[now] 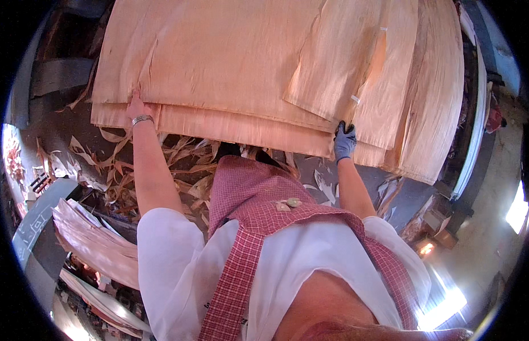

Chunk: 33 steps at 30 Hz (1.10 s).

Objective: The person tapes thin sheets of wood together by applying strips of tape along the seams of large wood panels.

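A large, thin wood veneer sheet (219, 62) lies on top of other sheets in front of me. My left hand (139, 107), bare with a metal band at the wrist, grips its near edge towards the left. Some of those fingers are hidden at the sheet. A narrower veneer piece (327, 74) overlaps the right part, with a long split beside it and small white tape strips (355, 99) across the split. My right hand (344, 142), in a grey-blue glove, is closed on the near edge at the foot of that split. Lower veneer layers (247, 133) stick out towards me.
Curled veneer scraps (116, 162) litter the floor below the stack's near edge. More veneer sheets (96, 238) are piled at the lower left beside a dark green board (40, 221). A long pale rail (474, 131) runs along the right, near a small box (435, 219).
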Tool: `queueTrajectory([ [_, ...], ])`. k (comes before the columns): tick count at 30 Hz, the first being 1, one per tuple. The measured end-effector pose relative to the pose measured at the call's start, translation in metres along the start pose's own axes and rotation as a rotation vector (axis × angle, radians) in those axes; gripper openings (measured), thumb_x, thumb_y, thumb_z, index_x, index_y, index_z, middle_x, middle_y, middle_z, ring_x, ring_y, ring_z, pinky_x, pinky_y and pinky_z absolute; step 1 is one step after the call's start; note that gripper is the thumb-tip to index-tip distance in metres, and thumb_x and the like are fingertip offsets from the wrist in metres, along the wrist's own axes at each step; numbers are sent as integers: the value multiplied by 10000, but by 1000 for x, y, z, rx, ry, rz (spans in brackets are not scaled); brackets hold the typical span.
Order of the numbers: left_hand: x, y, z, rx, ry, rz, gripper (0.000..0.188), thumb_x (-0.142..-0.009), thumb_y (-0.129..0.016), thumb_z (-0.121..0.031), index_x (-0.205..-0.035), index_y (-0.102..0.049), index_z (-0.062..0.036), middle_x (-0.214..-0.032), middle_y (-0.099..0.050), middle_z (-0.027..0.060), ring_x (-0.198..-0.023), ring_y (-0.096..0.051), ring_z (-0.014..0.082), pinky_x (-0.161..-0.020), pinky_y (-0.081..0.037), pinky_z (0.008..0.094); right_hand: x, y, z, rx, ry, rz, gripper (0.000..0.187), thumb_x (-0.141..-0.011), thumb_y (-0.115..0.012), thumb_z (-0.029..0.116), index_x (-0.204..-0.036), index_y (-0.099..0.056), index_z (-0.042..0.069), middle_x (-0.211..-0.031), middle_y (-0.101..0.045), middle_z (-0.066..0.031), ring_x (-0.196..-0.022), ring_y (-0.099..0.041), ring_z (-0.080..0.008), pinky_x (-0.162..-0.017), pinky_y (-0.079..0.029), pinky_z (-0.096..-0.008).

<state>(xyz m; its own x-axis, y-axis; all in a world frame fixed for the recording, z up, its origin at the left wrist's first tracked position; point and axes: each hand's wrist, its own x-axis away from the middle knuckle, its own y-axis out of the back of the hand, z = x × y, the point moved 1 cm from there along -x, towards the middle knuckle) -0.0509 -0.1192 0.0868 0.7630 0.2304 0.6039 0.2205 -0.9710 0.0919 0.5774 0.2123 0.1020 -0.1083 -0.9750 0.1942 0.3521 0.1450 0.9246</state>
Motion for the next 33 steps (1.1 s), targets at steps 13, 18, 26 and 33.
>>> queueTrajectory([
  [13, -22, 6, 9, 47, 94, -14, 302, -910, -646, -283, -1081, -614, -37, -1030, -681, 94, -887, -645, 196, -735, -548, 367, 2, -8, 1, 2, -50, 46, 501, -896, -573, 500, -1029, -635, 20, -916, -679, -236, -856, -657, -410, -728, -495, -471],
  [18, 9, 15, -44, 178, 18, 57, 528, -883, -620, -489, -1177, -608, -50, -1110, -647, 102, -969, -596, 197, -776, -509, 357, 3, -16, -13, -118, 92, -51, 374, -930, -595, 395, -840, -566, 33, -605, -588, -83, -522, -582, -155, -480, -449, -324],
  [26, -113, 70, -49, -332, -315, 1, 673, -870, -596, -531, -1291, -571, -6, -1253, -612, 170, -1100, -579, 275, -960, -449, 349, 3, -7, 5, -57, 133, 20, 374, -921, -610, 393, -867, -556, 28, -645, -597, -87, -509, -577, -162, -458, -468, -354],
  [33, -103, 26, -61, -467, -97, -102, 634, -882, -586, -484, -1300, -549, -8, -1257, -612, 149, -1081, -599, 267, -933, -466, 352, -4, -25, -18, 137, 68, -163, 385, -916, -594, 441, -904, -584, 56, -633, -620, -84, -510, -607, -186, -495, -479, -349],
])
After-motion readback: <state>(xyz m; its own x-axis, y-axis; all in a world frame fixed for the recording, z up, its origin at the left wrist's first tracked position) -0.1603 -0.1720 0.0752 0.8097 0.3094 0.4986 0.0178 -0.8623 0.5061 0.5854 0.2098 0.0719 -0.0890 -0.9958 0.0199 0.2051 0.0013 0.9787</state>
